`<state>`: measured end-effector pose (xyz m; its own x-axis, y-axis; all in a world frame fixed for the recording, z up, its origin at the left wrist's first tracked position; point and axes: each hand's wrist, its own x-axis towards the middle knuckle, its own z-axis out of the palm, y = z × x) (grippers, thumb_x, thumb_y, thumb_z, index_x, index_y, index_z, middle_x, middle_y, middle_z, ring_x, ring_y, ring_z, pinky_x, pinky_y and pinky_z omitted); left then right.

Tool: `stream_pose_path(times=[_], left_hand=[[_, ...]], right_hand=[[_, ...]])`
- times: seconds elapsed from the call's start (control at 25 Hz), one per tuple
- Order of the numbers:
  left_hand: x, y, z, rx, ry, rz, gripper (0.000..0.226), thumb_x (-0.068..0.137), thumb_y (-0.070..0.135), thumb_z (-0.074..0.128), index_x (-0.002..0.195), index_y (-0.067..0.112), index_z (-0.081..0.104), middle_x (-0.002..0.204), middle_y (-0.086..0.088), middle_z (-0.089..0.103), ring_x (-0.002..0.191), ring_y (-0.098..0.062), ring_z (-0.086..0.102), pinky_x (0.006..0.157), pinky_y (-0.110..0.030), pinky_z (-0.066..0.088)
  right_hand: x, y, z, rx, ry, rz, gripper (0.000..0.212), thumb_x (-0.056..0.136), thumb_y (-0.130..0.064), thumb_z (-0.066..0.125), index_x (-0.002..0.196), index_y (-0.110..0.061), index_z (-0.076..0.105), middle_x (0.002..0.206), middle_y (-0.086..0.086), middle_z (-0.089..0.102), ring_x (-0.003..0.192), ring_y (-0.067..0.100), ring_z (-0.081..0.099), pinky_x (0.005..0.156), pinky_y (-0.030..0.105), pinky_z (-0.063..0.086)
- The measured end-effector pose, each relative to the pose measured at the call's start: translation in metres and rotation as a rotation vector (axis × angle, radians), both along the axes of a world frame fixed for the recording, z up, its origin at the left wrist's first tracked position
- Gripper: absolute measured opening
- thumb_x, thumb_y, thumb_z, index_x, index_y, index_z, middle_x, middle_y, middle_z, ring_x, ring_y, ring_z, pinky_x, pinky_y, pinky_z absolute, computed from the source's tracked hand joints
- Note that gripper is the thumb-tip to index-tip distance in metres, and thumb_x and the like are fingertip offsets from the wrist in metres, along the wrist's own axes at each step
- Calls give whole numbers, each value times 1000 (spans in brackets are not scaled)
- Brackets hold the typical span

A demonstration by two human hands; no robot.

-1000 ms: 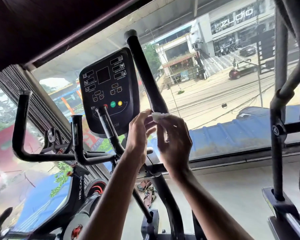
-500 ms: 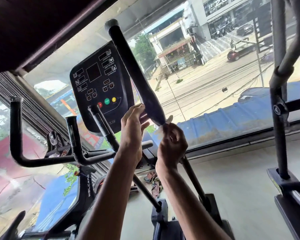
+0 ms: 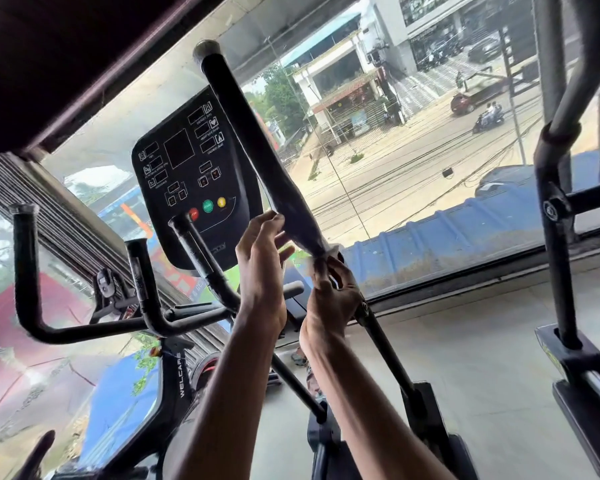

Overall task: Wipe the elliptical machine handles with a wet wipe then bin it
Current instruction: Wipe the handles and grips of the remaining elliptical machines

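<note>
The long black moving handle [image 3: 253,143] of the elliptical rises from centre to upper left, in front of the window. My right hand [image 3: 329,299] grips the lower end of its foam grip, with a white wet wipe [image 3: 321,263] pinched between fingers and bar. My left hand [image 3: 262,268] reaches up beside it, fingertips touching the handle's left side a little higher, fingers apart. The black console [image 3: 191,174] with red, green and yellow buttons sits behind. Fixed curved handlebars [image 3: 84,323] lie lower left.
A large window [image 3: 413,161] fills the front, with a street beyond. Another machine's black upright frame [image 3: 558,216] stands at the right. Grey floor [image 3: 482,358] lies below the window sill. A second, shorter black handle [image 3: 201,261] angles up in front of the console.
My right hand slid the wipe down the handle from mid-grip to its lower end. My left hand stayed alongside, fingers on the bar. The view tilted, so the handle appears longer.
</note>
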<state>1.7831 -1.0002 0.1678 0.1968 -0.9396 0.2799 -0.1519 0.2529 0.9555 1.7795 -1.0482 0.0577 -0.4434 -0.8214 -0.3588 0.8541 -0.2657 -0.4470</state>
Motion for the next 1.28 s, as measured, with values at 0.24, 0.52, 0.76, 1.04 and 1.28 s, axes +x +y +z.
stream_pose_path(times=[0.24,0.52,0.76,1.04,1.28], left_hand=[[-4,-1,-4,-34,8,25,18,101,20,54,107,19,71,114,-12,73,101,-16,66,105,-48,49],[-10,-4,-7,-86,38,53,20,102,16,52,97,22,70,101,-4,70,88,-13,64,64,-22,54],[-13,-5,-10,-149,38,71,25,101,11,53,88,23,70,87,2,67,88,-14,60,80,-28,49],[-5,-8,-12,-150,-10,38,20,89,26,57,84,31,76,91,3,73,93,-14,66,85,-32,52],[0,-5,0,-48,-17,-41,23,103,16,50,96,21,72,90,4,76,91,-10,70,90,-33,49]], right_hand=[[-10,-33,-19,43,-172,104,22,93,-8,74,115,-2,73,92,3,75,72,2,74,73,18,57],[-7,-54,-36,84,-89,116,22,91,-23,79,107,-8,78,99,3,79,87,10,74,86,27,58],[-11,-49,-43,103,107,103,12,94,-16,74,105,-12,77,106,-3,75,100,6,70,76,8,54],[-22,-17,-15,47,116,95,16,95,-24,74,105,-12,77,105,0,77,98,6,72,89,20,58],[-16,36,21,-225,349,-213,10,92,-6,75,102,-6,75,104,7,74,98,18,74,81,24,60]])
